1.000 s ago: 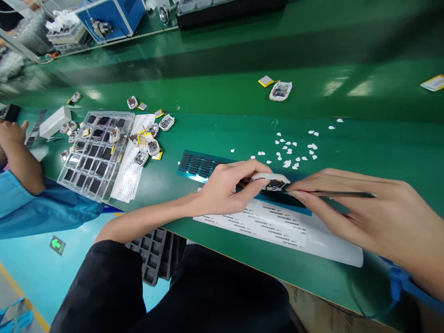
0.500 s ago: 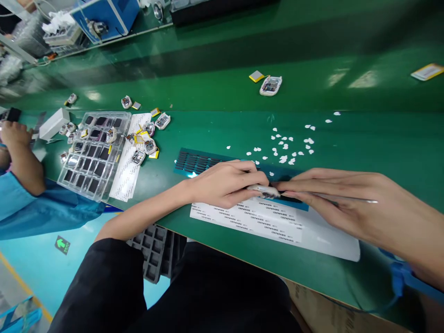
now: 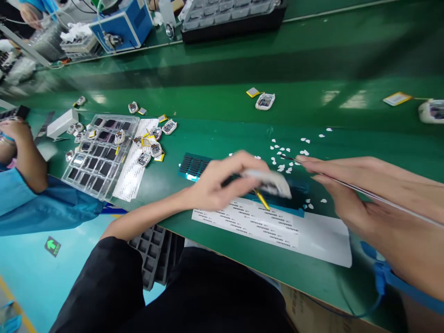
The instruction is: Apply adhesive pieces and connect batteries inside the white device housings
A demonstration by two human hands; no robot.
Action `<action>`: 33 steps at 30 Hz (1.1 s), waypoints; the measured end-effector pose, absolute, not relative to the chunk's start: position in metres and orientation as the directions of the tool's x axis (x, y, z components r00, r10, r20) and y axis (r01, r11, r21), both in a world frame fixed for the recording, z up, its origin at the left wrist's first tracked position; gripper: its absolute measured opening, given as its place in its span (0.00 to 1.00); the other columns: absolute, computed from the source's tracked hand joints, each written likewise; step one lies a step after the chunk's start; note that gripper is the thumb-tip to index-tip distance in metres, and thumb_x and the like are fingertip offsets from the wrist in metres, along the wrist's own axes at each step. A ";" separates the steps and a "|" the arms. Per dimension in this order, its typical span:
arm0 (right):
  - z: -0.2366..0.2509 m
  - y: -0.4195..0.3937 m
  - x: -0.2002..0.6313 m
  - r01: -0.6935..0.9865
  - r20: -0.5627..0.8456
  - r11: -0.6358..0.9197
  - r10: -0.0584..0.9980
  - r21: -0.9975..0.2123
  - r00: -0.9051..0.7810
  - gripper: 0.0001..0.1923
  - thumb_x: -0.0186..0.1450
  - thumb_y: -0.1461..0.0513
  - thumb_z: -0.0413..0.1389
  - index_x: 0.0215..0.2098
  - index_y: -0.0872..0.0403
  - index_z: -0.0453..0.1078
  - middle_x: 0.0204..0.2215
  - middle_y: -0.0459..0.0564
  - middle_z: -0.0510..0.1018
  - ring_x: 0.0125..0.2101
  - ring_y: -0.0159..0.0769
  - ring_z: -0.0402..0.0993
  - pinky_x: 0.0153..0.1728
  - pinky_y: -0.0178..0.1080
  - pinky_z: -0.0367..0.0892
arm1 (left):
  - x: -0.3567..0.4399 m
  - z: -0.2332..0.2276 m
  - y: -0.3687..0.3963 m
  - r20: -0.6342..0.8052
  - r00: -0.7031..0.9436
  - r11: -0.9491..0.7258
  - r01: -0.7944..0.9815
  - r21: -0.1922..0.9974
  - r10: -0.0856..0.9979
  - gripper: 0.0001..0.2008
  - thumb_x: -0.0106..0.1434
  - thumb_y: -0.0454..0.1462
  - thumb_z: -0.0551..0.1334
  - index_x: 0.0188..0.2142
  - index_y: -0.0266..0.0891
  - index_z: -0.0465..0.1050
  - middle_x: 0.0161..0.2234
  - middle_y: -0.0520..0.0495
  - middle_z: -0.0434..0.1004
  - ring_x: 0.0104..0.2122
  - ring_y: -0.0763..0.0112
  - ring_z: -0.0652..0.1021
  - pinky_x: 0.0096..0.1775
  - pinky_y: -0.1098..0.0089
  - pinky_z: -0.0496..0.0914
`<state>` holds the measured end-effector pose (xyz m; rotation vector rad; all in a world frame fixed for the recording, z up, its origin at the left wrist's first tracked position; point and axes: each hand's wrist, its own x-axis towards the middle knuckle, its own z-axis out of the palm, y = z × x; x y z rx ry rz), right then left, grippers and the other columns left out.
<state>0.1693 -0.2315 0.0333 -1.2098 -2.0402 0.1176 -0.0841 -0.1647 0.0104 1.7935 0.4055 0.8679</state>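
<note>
My left hand is closed on a small white device housing, blurred by motion and tilted, with a yellow-edged battery hanging below it. Pinched in my right hand is a pair of metal tweezers, its tips over the green mat near the scattered white paper pieces. A dark piece seems to sit at the tweezer tips, too small to name. Under my left hand lies a teal sheet with rows of black strips, partly over a white printed label sheet.
Several open white devices with batteries lie about the green table. A clear compartment tray stands left, near a co-worker's arm. At the back are a blue box and a black tray.
My left hand has lifted and turned the device housing, and its battery now shows. My right hand has drawn away from it with the tweezers. The view has shifted slightly.
</note>
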 end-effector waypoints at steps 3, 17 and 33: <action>0.040 -0.237 0.163 0.756 0.591 0.544 0.762 -0.365 -0.263 0.27 0.69 0.70 0.63 0.60 0.36 0.75 0.44 0.42 0.87 0.43 0.36 0.85 0.42 0.41 0.80 | -0.085 0.018 -0.160 0.035 0.487 0.111 -0.268 0.957 0.873 0.09 0.75 0.44 0.58 0.44 0.41 0.69 0.35 0.47 0.84 0.34 0.71 0.83 0.42 0.68 0.77; 0.019 -0.243 0.166 0.699 0.611 0.653 0.689 -0.291 -0.390 0.32 0.73 0.68 0.57 0.71 0.35 0.65 0.49 0.42 0.87 0.42 0.38 0.84 0.37 0.42 0.79 | -0.077 0.005 -0.166 -0.309 0.638 0.528 -0.182 0.829 0.705 0.12 0.65 0.44 0.68 0.37 0.36 0.77 0.33 0.46 0.83 0.30 0.74 0.78 0.37 0.70 0.73; 0.006 -0.250 0.164 0.647 0.587 0.762 0.508 0.036 -0.630 0.32 0.75 0.66 0.46 0.76 0.47 0.58 0.55 0.45 0.84 0.38 0.41 0.81 0.35 0.46 0.77 | -0.072 0.007 -0.170 -0.368 0.379 0.480 -0.263 0.837 0.849 0.17 0.55 0.37 0.75 0.32 0.38 0.66 0.31 0.49 0.83 0.31 0.69 0.85 0.42 0.65 0.79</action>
